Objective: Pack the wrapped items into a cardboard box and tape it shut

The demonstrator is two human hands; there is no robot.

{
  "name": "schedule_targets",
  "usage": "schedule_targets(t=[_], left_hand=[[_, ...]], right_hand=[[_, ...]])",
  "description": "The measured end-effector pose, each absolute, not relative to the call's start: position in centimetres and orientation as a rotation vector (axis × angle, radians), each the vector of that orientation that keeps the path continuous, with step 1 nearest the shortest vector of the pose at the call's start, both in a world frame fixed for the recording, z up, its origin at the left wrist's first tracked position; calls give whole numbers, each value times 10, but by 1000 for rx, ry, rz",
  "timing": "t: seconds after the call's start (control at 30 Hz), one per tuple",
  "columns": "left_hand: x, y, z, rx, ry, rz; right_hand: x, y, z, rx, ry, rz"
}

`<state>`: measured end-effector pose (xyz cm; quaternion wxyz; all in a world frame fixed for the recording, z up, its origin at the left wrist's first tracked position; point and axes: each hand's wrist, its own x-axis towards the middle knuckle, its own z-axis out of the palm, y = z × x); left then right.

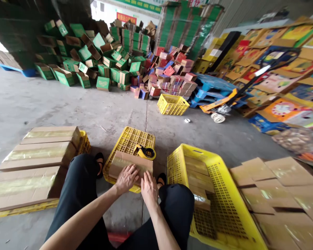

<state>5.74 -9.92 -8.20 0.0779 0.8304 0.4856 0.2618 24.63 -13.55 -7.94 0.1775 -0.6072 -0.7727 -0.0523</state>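
Observation:
A small cardboard box [120, 160] lies on an upturned yellow crate [131, 136] between my knees. My left hand [127, 177] rests flat on the top of the box, fingers spread out. At the box's near right edge, my right hand [149, 187] touches it with the fingers stretched out. Just behind the box sits a tape dispenser [146, 152] with a yellow body and a dark centre, touched by neither hand. The underside of the box is hidden.
Several taped cardboard boxes [39, 152] stand at my left. On my right, a yellow basket [198, 150] holds smaller boxes, with flat cardboard pieces [284, 194] beyond it. Further off are another yellow crate [173, 105], a pallet jack [221, 104], blue pallets [211, 86] and heaped green boxes [103, 83].

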Motion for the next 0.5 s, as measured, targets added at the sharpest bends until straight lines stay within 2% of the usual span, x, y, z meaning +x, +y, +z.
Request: schedule_targets(t=[0.23,0.5], left_hand=[[-28,-89,-82,2412,1752,771],[-22,-97,-92,2373,1777,882]], right_hand=[[235,-131,-68,-1719,-2132,-224],[184,-122,-61,-1839,-2145,-145]])
